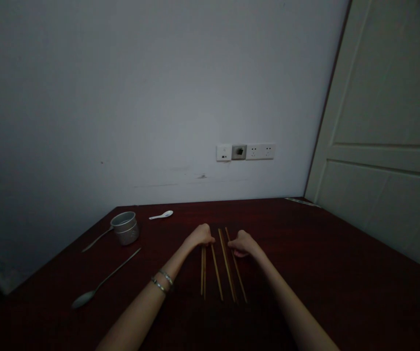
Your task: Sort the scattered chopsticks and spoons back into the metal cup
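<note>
Several wooden chopsticks (225,258) lie lengthwise on the dark red table, roughly side by side. My left hand (201,235) is closed, its fingertips pinching the upper end of one chopstick (217,275). Beneath that hand, the tops of two more chopsticks (203,273) are hidden. Across the row, my right hand (244,243) is curled with thumb and finger on the rightmost chopstick (239,278), near its upper part. Between the hands, other chopsticks rest close together, their far ends uncovered.
On the left stand a metal cup (125,229), a long-handled metal spoon (85,298) and a thin utensil (96,240) partly behind the cup. A white spoon (164,214) lies near the wall. Sockets (260,151) sit above the table (341,292); a pale door (385,146) is at right.
</note>
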Demonstrator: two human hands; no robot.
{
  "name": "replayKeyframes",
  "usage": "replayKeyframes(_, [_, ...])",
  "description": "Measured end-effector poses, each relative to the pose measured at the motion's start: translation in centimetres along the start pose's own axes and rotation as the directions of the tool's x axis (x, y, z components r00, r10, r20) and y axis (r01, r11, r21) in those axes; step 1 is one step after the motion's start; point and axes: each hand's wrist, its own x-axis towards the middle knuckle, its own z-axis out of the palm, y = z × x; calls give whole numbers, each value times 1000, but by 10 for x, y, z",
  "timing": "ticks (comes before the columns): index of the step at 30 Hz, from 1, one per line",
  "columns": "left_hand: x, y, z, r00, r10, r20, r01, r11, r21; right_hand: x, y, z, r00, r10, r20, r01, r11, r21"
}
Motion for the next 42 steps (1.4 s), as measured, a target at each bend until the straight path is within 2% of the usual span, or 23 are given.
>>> replayKeyframes(8, [2,1,10,992,-77,-97,85,993,80,1,0,11,999,-42,-2,42,999,2])
replayKeyframes(17, [-1,11,16,992,-15,-127,20,999,43,-4,0,7,995,-66,80,65,998,20])
replayKeyframes(27, [5,18,26,990,0,-139,11,997,75,-4,3,8,994,-85,69,82,996,43])
replayKeyframes(34, [4,20,25,994,-22,-107,33,995,97,-2,3,9,998,-45,45,43,998,43])
replayKeyframes(39, [3,22,25,997,34,-76,-26,994,105,-4,1,9,999,-41,30,40,999,32])
replayKeyframes(42, [3,22,26,997,10,-76,-2,994,113,-5,1,10,999,-48,19,48,998,31])
